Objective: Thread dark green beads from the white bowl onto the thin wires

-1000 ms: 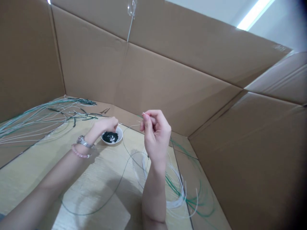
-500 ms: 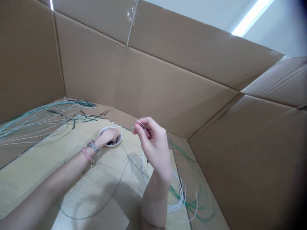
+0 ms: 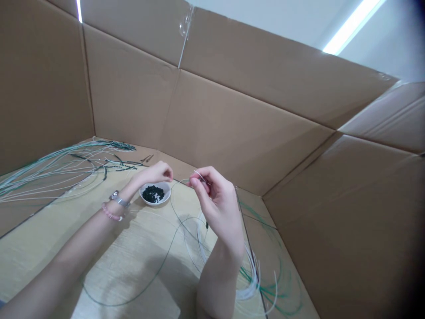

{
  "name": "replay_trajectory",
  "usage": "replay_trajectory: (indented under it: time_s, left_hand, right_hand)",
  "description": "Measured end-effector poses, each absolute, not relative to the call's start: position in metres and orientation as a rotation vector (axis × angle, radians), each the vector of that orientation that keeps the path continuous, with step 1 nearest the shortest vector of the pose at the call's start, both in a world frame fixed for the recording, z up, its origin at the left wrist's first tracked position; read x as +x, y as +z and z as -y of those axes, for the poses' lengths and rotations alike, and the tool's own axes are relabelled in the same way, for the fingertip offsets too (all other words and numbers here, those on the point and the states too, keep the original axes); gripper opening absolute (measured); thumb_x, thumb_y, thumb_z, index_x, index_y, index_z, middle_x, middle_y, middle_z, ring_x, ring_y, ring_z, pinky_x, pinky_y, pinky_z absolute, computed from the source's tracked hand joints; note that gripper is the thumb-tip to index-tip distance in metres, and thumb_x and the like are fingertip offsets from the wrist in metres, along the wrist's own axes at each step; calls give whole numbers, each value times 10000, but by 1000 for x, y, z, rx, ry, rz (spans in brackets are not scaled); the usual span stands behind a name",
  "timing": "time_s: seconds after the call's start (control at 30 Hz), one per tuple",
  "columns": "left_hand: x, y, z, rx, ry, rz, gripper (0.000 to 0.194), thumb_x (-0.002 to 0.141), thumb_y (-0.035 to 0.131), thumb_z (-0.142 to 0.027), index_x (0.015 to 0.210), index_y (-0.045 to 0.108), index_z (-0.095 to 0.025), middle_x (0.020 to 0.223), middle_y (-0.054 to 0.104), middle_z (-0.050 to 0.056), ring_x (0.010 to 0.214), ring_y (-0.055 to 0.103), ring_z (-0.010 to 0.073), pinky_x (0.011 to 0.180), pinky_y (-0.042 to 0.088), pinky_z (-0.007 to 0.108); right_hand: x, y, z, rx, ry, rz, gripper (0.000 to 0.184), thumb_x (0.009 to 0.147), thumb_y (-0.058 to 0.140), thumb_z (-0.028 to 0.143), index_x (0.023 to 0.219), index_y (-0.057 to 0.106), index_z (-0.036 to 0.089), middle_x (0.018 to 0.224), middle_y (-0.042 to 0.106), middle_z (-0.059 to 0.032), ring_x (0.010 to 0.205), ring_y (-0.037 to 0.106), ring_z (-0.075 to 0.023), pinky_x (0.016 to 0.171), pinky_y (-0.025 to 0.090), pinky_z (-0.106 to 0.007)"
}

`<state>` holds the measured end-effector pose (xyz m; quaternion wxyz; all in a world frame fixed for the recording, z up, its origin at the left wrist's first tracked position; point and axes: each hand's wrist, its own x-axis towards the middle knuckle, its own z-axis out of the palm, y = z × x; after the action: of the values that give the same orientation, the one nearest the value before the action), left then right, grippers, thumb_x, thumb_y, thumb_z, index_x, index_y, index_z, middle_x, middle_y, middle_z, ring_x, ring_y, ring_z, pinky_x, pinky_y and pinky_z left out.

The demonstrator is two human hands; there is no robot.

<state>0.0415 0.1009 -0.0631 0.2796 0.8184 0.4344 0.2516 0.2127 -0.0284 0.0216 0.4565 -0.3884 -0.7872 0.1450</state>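
We see a thin string (image 3: 199,175) raised above the table (image 3: 142,239), its pale end poking up past the fingertips of our right hand (image 3: 221,204), which pinches it between thumb and fingers. Our left hand (image 3: 156,173) hangs over the far edge of a white bowl (image 3: 168,195), fingers curled in; we cannot tell whether they grip anything. Small dark pieces (image 3: 152,194) lie in the bowl. We wear a watch (image 3: 119,198) and a pink bracelet (image 3: 112,214) on the left wrist. Beyond our right forearm we see coiled white and green cords (image 3: 254,283); to the left, a spread of pale strands (image 3: 49,166). Cardboard walls (image 3: 239,128) surround us.
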Motion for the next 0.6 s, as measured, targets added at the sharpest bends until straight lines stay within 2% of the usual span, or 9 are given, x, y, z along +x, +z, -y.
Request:
replay_trajectory:
  time_s: [0.13, 0.23, 0.33, 0.4, 0.6]
  left_hand:
    - [51, -30, -72, 1868, 1211, -872, 294, 821, 591, -401, 922, 601, -126, 906, 660, 62, 795, 618, 132, 747, 501, 256]
    - [60, -15, -43, 1638, 1393, -654, 347, 793, 596, -488, 938, 610, -173, 856, 655, 23, 728, 608, 89, 688, 500, 204]
    - [62, -3, -17, 1191, 1413, -285, 228, 691, 763, -356, 837, 691, -196, 734, 663, -21, 620, 585, 36, 636, 487, 130]
    - [62, 3, -4, 986, 1350, -115, 154, 649, 810, -251, 758, 720, -192, 676, 665, -31, 557, 565, 14, 606, 481, 102]
    - [65, 6, 13, 891, 1197, -32, 139, 646, 815, -276, 722, 724, -204, 598, 624, -51, 523, 545, 22, 584, 489, 127]
  right_hand:
    - [203, 18, 31, -848, 241, 1737, 61, 905, 512, 222, 869, 556, 200, 742, 586, 29, 648, 543, -71, 574, 410, -210]
    - [193, 14, 32, -758, 39, 1591, 61, 886, 525, 145, 882, 550, 201, 790, 605, 23, 744, 596, -78, 622, 456, -200]
    - [186, 12, 33, -676, -78, 1546, 135, 852, 542, 70, 898, 549, 197, 863, 637, 11, 808, 614, -76, 642, 477, -187]
    - [185, 11, 36, -640, -119, 1532, 165, 834, 550, 45, 905, 550, 193, 908, 654, -1, 833, 624, -80, 646, 486, -190]
    - [182, 10, 44, -603, -132, 1559, 187, 821, 573, 49, 939, 565, 194, 958, 691, -22, 841, 657, -103, 530, 489, -183]
